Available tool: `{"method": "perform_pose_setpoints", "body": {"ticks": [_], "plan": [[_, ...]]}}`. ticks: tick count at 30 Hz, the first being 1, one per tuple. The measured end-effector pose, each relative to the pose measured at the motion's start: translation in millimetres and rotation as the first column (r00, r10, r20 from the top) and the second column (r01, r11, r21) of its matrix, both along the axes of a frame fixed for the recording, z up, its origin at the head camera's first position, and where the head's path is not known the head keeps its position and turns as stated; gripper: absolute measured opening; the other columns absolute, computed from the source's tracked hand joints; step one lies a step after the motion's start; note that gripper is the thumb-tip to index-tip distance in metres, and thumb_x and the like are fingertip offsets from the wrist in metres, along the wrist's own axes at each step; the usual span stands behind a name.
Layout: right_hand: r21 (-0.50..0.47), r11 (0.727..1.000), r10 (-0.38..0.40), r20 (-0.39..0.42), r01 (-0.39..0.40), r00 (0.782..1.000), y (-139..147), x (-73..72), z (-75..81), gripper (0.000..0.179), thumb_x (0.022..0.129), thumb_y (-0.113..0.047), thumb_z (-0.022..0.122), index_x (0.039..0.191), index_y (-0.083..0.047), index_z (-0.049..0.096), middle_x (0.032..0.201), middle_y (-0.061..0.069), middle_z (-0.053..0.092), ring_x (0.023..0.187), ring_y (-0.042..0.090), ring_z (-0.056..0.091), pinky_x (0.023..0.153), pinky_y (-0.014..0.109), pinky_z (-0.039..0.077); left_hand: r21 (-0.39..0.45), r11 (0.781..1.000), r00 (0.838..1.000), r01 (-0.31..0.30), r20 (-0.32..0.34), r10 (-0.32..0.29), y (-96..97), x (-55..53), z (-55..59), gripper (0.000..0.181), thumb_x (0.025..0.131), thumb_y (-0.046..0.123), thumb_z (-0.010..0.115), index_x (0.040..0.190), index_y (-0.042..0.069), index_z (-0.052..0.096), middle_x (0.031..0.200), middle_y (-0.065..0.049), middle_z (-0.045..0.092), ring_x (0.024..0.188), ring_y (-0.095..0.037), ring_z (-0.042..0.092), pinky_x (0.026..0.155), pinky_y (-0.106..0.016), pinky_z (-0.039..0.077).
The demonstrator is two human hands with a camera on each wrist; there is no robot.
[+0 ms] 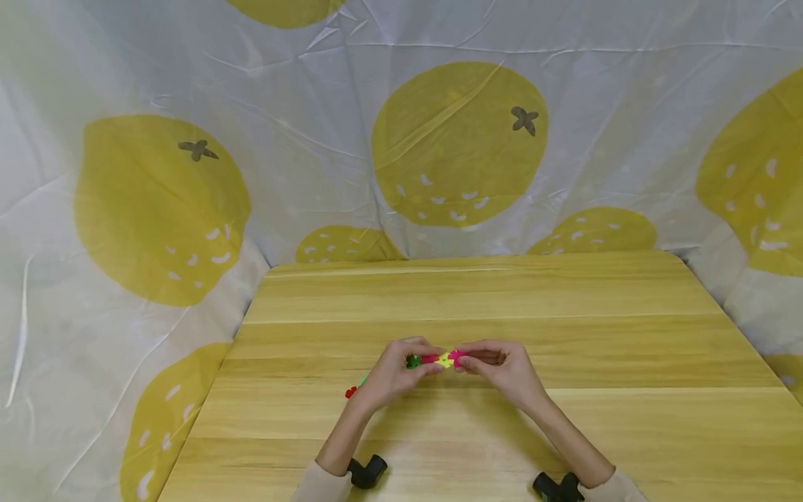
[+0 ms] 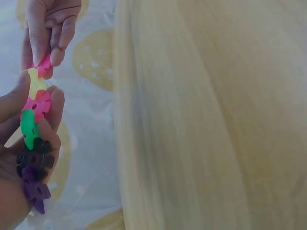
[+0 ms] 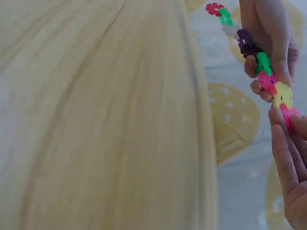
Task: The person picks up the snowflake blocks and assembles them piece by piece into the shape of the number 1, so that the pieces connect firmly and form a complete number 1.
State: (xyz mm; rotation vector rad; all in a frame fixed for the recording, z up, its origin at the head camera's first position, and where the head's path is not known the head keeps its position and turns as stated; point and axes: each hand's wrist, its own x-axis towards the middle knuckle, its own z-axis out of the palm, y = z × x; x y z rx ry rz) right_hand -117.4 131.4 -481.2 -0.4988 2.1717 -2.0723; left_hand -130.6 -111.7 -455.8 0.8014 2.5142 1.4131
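A chain of interlocking plastic snowflake discs stretches between my two hands above the table. In the right wrist view it runs from a red disc (image 3: 214, 8) through green, whitish, purple, dark and green ones to a pink disc (image 3: 267, 81) and a yellow disc (image 3: 282, 96). My left hand (image 1: 396, 369) grips the chain around the pink and yellow discs, its tail hanging past the palm. Between thumb and fingers, my right hand (image 1: 505, 366) pinches the pink end disc (image 1: 456, 358), which meets the yellow one. Fingers partly cover several discs.
The wooden table (image 1: 464, 300) lies beneath both hands. A curtain with yellow lemon prints (image 1: 461, 143) hangs behind it and at the sides. Black wrist-worn devices (image 1: 369, 472) sit below each forearm.
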Motion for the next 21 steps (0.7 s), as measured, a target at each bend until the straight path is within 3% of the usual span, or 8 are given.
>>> {"method": "perform_pose_setpoints", "body": {"ticks": [6,9,12,15,19,21], "plan": [[-0.011,1.000,-0.023,-0.022,0.023,0.999,6,-3.0,1.9,0.023,0.096,-0.006,0.072,0.117,0.004,0.074,0.112,0.025,0.076,0.093,0.028,0.079,0.085,0.045,0.062,0.031,0.996,0.991,0.085,0.101,-0.088,-3.0,-2.5,8.8,0.030,0.108,0.016,0.056,0.132,0.007,0.070,0.106,-0.007,0.073,0.066,-0.010,0.050,0.059,-0.018,0.041],[-0.010,0.999,-0.035,-0.024,0.035,0.999,9,-4.9,2.0,0.023,0.096,-0.007,0.072,0.118,0.003,0.074,0.112,0.022,0.076,0.093,0.027,0.079,0.085,0.045,0.062,0.045,0.992,0.980,0.118,0.154,-0.123,-3.7,-3.3,11.7,0.032,0.108,0.012,0.053,0.137,0.005,0.067,0.115,-0.011,0.072,0.060,-0.006,0.043,0.058,-0.018,0.040],[0.020,0.999,-0.042,-0.036,0.043,0.998,11,-6.4,1.6,0.024,0.097,-0.008,0.072,0.119,0.002,0.074,0.112,0.021,0.077,0.092,0.024,0.079,0.084,0.044,0.063,0.058,0.991,0.974,0.123,0.186,-0.132,-2.2,-3.6,11.7,0.033,0.108,0.010,0.054,0.138,0.004,0.065,0.125,-0.014,0.072,0.069,-0.006,0.054,0.063,-0.017,0.045],[0.062,0.996,-0.067,-0.045,0.069,0.997,13,-6.7,1.9,0.026,0.097,-0.008,0.072,0.122,0.000,0.074,0.116,0.022,0.076,0.093,0.020,0.078,0.084,0.041,0.064,0.074,0.992,0.973,0.102,0.201,-0.115,1.2,-3.2,10.0,0.033,0.106,0.010,0.057,0.138,0.002,0.065,0.132,-0.016,0.070,0.097,-0.015,0.069,0.076,-0.018,0.052],[0.116,0.978,-0.168,-0.077,0.176,0.983,13,-5.4,3.4,0.029,0.097,-0.012,0.073,0.126,-0.007,0.074,0.126,0.017,0.073,0.097,0.010,0.074,0.081,0.033,0.063,0.096,0.995,0.975,0.017,0.217,-0.037,7.6,-1.9,7.5,0.034,0.106,0.010,0.058,0.138,0.001,0.064,0.131,-0.016,0.071,0.118,-0.028,0.070,0.085,-0.020,0.056],[0.121,0.963,-0.229,-0.102,0.241,0.968,13,-4.4,4.0,0.029,0.096,-0.014,0.075,0.125,-0.008,0.074,0.125,0.015,0.073,0.096,0.007,0.073,0.077,0.029,0.063,0.109,0.993,0.975,-0.038,0.222,0.013,11.4,-1.4,7.0,0.034,0.106,0.009,0.058,0.138,0.001,0.063,0.127,-0.016,0.072,0.118,-0.030,0.070,0.085,-0.021,0.056]]}}
